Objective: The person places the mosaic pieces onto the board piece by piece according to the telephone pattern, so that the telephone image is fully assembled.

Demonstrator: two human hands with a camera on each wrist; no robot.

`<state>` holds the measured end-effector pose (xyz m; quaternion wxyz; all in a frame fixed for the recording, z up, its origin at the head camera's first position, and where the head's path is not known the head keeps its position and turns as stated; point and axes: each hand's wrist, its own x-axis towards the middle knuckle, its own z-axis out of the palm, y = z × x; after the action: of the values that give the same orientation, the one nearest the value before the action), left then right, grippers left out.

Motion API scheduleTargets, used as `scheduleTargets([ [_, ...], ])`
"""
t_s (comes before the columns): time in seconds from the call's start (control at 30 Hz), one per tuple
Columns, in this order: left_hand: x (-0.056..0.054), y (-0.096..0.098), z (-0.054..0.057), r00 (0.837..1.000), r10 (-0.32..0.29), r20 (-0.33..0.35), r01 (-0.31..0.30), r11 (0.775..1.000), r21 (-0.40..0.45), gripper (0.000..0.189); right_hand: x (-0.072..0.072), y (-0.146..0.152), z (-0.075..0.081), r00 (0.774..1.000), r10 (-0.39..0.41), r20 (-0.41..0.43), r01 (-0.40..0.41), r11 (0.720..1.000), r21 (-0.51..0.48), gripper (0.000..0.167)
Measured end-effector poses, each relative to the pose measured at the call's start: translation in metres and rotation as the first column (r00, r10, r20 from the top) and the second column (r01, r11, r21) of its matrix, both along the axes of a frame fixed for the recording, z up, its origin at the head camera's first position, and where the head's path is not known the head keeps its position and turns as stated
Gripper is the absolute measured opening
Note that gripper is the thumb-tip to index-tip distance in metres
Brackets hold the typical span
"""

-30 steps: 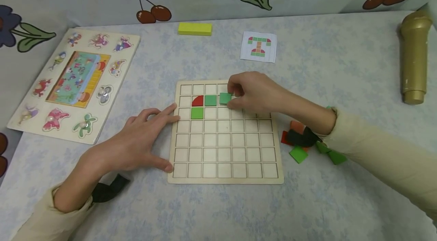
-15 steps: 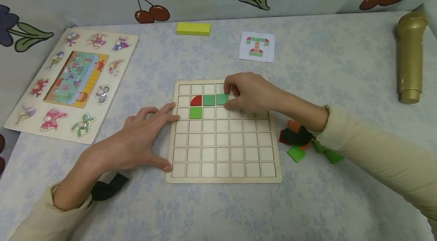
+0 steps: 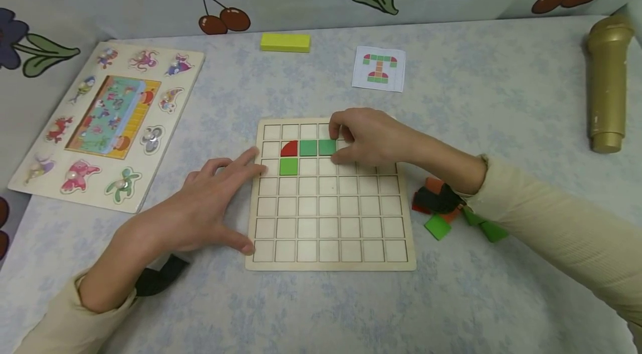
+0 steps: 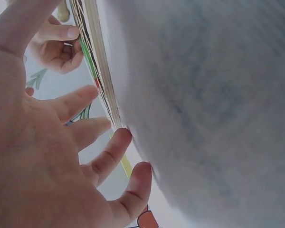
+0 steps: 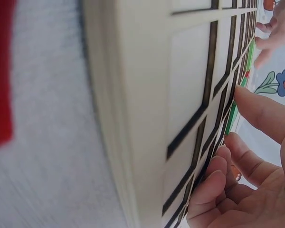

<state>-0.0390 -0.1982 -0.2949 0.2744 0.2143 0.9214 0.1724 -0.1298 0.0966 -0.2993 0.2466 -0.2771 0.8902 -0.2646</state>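
Note:
A wooden grid board (image 3: 329, 206) lies flat in the middle of the table. My right hand (image 3: 373, 136) pinches a green square tile (image 3: 327, 147) between thumb and index finger; the tile lies in the second row, fourth column. Left of it are another green square tile (image 3: 308, 148) and a red quarter-round tile (image 3: 289, 149). Below the red one sits a lighter green square tile (image 3: 288, 166). With fingers spread, my left hand (image 3: 205, 209) touches the board's left edge; its thumb rests near the lower left corner.
Loose tiles (image 3: 438, 227) lie in a pile under my right forearm. A pattern card (image 3: 379, 68) and a yellow block (image 3: 285, 43) are behind the board. An animal knob puzzle (image 3: 107, 125) lies at left. A gold microphone-shaped object (image 3: 609, 83) lies at far right.
My right hand has moved slightly left with the green square tile, which now lies level in its cell against the neighbouring green tile. My left hand has stayed at the board's edge.

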Motion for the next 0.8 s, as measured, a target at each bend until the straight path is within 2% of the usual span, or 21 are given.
scheduleTargets([
  [0.17,0.000,0.001,0.000,1.000,0.012,-0.008,-0.012,1.000,0.002,0.126,0.002,0.003,0.003,1.000,-0.001,0.025,0.002,1.000,-0.008,0.029],
  [0.43,0.000,0.001,0.000,1.000,0.009,-0.005,-0.009,1.000,0.006,0.121,0.009,0.022,0.007,0.997,-0.001,0.083,0.007,0.997,-0.073,0.033],
  [0.67,0.000,0.002,0.000,1.000,0.010,-0.011,-0.009,1.000,0.004,0.114,0.029,0.058,0.019,0.999,-0.043,0.028,0.046,0.995,-0.094,0.031],
  [0.8,0.001,0.001,0.000,1.000,0.013,-0.017,-0.013,1.000,0.005,0.110,0.036,0.087,0.019,0.997,-0.075,0.011,0.076,0.992,-0.098,0.032],
])
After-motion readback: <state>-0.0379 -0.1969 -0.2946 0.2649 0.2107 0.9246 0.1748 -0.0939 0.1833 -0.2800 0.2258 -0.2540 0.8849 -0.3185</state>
